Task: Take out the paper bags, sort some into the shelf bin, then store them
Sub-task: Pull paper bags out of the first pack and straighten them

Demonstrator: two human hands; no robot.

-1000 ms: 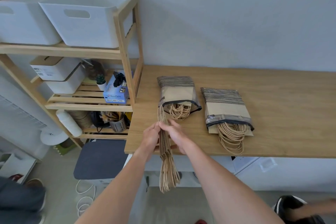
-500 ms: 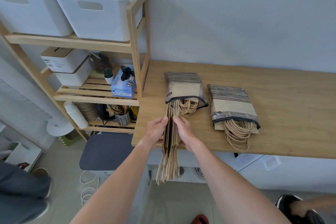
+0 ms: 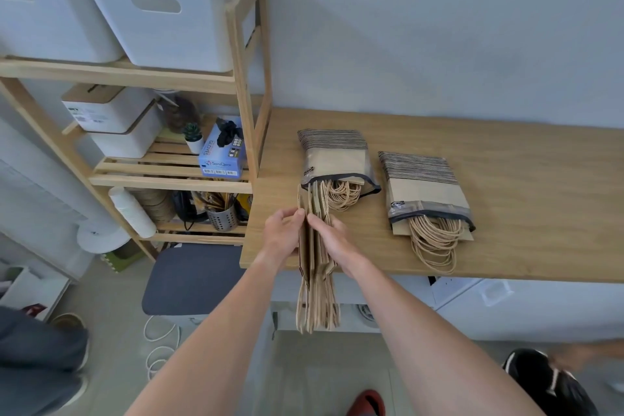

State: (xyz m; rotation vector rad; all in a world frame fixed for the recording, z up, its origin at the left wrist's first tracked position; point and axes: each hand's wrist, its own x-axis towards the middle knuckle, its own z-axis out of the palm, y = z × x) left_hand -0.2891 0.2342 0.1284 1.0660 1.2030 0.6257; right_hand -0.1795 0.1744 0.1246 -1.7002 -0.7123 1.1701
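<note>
A bundle of flat brown paper bags stands on edge at the front of the wooden table, its twine handles hanging past the table edge. My left hand presses the bundle's left side and my right hand grips its right side. Behind the bundle lies a clear plastic pack of paper bags, open toward me with handles spilling out. A second such pack lies to its right. Two white bins sit on the top shelf of the wooden rack at the left.
The rack's lower shelves hold white boxes, a blue glove box, a small plant and a metal cup. A dark stool stands below the table's left end. Another person's leg is at the lower left, and a black shoe at the lower right.
The bundle of bags has fanned slightly wider between my hands and moved a little toward the open pack. The view has tilted up and left, showing more of the shelf.
</note>
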